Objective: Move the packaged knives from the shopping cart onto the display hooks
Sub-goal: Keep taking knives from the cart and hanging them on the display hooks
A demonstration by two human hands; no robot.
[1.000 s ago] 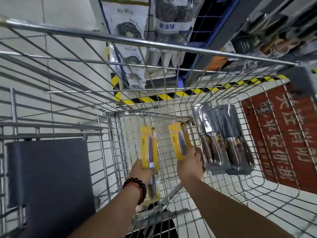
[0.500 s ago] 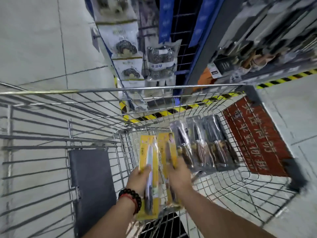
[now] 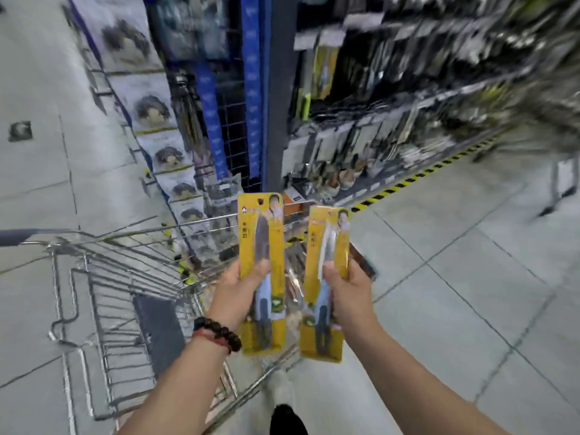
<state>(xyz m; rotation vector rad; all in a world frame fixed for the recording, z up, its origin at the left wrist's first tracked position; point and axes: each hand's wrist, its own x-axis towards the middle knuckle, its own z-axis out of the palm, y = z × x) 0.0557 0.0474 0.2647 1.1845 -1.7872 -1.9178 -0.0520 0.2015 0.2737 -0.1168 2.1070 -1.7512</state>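
Left hand (image 3: 238,285) and right hand (image 3: 345,285) each pinched a knife pack (image 3: 262,246) (image 3: 328,246) mid-length above the cart (image 3: 103,277). Packs appeared light, stiff; best held by the card edges.

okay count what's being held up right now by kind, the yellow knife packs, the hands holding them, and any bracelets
Yellow knife packs: 2, one in the left hand, one in the right hand
Hands: 2, left, right
Bead bracelets: 1, left wrist
Total: 5
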